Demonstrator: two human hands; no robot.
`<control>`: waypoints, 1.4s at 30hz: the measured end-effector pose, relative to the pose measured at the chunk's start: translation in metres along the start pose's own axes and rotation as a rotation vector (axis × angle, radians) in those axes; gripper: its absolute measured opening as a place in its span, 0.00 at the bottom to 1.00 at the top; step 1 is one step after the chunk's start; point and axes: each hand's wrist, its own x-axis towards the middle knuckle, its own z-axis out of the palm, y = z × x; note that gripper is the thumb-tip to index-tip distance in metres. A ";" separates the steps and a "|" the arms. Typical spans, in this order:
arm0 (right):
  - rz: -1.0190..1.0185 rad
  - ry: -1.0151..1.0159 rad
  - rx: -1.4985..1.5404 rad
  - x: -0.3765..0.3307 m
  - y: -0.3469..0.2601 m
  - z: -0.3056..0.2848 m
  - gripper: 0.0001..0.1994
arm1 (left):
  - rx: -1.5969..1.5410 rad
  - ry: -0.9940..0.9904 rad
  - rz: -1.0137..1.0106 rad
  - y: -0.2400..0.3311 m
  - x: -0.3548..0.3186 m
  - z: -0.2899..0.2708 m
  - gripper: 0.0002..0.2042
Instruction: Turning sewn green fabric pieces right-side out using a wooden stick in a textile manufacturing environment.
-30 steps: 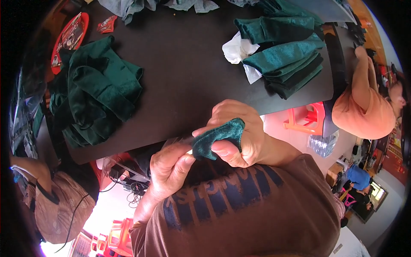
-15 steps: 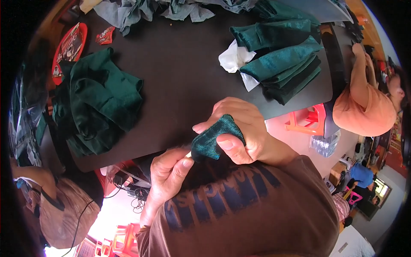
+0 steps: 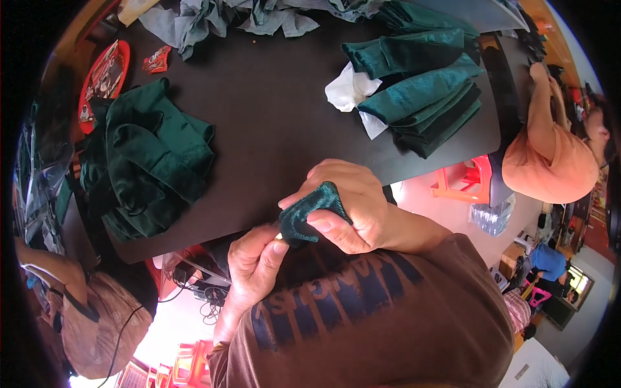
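Note:
In front of my chest my right hand (image 3: 359, 207) is closed around a small green velvet piece (image 3: 303, 215), its thumb pressed onto the cloth. My left hand (image 3: 254, 262) pinches a thin pale stick (image 3: 279, 237) between thumb and forefinger. Only a short bit of the stick shows, right at the lower left end of the velvet. How far it reaches into the cloth is hidden. Both hands are close together, just off the table's near edge.
On the dark table (image 3: 272, 103) lie a loose green velvet heap (image 3: 155, 149), folded green velvet pieces (image 3: 420, 97) by white cloth (image 3: 349, 87), and grey cloth (image 3: 194, 26). A red tray (image 3: 107, 81) stands far left. People sit at both sides; a red stool (image 3: 479, 178) is at right.
My right hand and the velvet piece have shifted slightly left and down, and the velvet now curls more over my thumb. Less of the pale stick shows.

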 end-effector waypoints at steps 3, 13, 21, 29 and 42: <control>-0.009 0.012 -0.035 0.000 -0.003 0.000 0.10 | -0.015 -0.001 -0.011 0.001 -0.002 0.001 0.10; 0.132 0.027 0.043 0.010 -0.011 -0.021 0.13 | 0.032 0.063 0.006 0.002 -0.005 -0.001 0.09; 0.314 0.275 0.137 0.010 -0.014 -0.033 0.09 | 0.109 0.074 0.056 -0.002 -0.002 -0.001 0.09; 0.214 0.736 0.162 0.027 -0.021 -0.084 0.08 | -0.078 0.179 -0.198 0.002 -0.007 0.005 0.12; 0.280 0.674 0.045 0.053 -0.009 -0.142 0.10 | -0.080 0.222 -0.252 0.001 -0.004 0.006 0.14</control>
